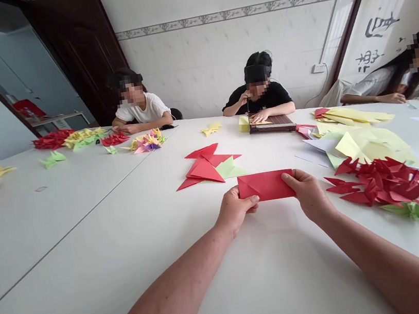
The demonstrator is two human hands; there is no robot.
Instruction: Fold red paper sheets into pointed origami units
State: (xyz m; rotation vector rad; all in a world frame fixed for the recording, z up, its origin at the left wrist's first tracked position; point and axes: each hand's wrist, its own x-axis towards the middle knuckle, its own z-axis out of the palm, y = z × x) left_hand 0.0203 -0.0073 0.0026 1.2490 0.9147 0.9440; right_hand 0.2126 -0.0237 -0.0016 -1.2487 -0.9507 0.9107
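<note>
A red folded paper rectangle (268, 186), with a slanting crease on its left part, is stretched between my two hands above the white table. My left hand (235, 206) pinches its lower left corner, thumb on the front. At the right end, my right hand (304, 188) grips the paper between thumb and fingers; those fingers are partly hidden behind it. Just beyond lie several red folded paper triangles (205, 168), partly covering light green folded paper (228, 167).
A pile of red folded paper shapes (388, 178) and a green one (415, 211) lie right. Behind are yellow sheets (379, 141). Across the table (102, 255), a person in black (282, 92) works at a paper cutter (273, 124); other people sit to either side.
</note>
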